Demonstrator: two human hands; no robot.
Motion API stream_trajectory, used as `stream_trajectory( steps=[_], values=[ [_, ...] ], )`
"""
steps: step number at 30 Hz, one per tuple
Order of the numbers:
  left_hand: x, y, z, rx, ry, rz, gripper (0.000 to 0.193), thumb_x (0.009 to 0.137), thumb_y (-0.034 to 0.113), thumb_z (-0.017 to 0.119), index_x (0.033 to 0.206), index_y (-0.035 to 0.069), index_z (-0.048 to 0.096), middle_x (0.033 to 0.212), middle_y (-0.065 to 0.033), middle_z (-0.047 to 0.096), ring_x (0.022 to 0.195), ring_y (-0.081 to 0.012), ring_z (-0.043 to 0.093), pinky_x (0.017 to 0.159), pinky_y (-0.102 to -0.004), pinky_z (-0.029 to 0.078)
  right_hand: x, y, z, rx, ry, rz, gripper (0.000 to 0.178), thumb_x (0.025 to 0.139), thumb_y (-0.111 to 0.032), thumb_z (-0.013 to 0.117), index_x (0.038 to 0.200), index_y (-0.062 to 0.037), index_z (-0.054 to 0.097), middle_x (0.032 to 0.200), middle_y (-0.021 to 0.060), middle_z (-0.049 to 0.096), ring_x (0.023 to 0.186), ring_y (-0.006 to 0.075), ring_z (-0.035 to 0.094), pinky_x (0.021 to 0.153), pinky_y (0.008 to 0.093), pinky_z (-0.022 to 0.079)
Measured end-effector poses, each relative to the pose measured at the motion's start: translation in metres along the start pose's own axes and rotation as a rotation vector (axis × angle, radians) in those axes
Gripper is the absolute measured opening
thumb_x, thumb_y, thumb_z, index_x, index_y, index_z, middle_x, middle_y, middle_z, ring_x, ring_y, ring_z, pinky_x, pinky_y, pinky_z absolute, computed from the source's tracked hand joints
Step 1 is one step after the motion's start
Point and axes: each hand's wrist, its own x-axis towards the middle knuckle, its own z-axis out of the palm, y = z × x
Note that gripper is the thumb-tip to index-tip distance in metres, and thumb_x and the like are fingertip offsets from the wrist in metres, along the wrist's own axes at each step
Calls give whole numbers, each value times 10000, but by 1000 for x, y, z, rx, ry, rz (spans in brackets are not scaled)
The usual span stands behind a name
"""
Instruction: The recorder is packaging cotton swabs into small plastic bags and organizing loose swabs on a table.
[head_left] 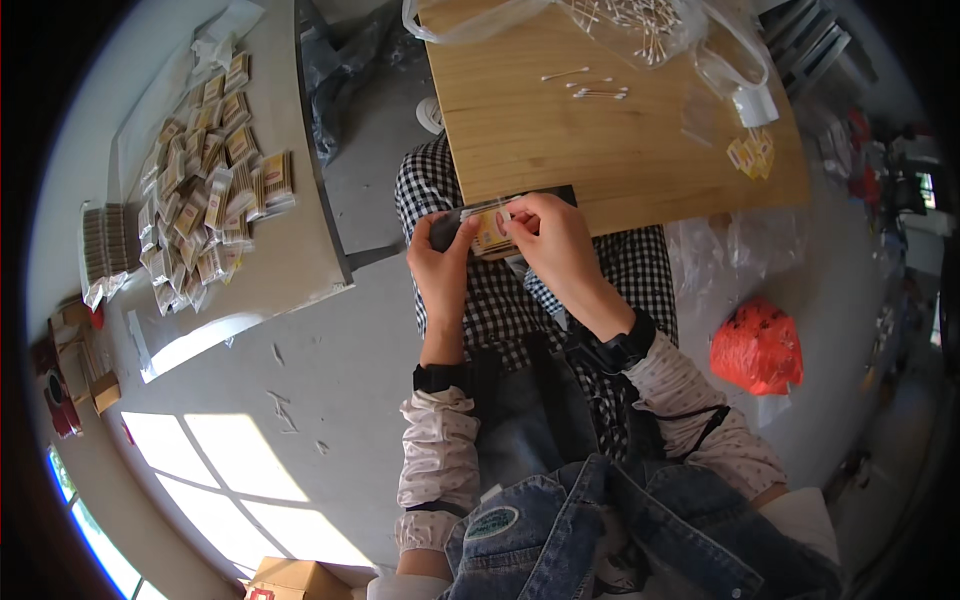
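Close to the table's near edge, a small clear packet with a yellow card (490, 230) is held between both hands, over my lap. My left hand (440, 265) grips its left side, thumb on the front. At its right upper part, the fingertips of my right hand (553, 235) pinch together. What fills the packet is mostly hidden by the card and fingers. Behind it lies a flat black thing (560, 194) at the table edge. Farther up the wooden table (530, 120) lie several loose cotton swabs (600, 93).
A clear bag of cotton swabs (640, 25) lies at the table's far side. Yellow cards (752, 155) sit at its right. Many filled packets (205, 190) are heaped on the left table (290, 255). A red plastic bag (757, 345) rests on the floor at right.
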Motion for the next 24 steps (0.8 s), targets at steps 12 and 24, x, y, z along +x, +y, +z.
stream_trajectory(
  steps=[12, 24],
  values=[
    [6, 0, -3, -21, -30, -36, 299, 815, 212, 811, 950, -4, 655, 848, -13, 647, 748, -68, 558, 681, -212, 476, 3, 13, -2, 692, 131, -28, 369, 1030, -251, 512, 1285, 15, 529, 1278, 146, 585, 1180, 220, 566, 1010, 340, 450],
    [1, 10, -11, 14, -60, -11, 333, 802, 143, 801, 1046, -9, 634, 876, -46, 656, 766, -88, 570, 707, -237, 495, -10, 5, 22, 726, 77, -76, 523, 1062, -307, 415, 1458, 26, 338, 1513, 181, 365, 1411, 258, 349, 1174, 369, 265]
  ],
)
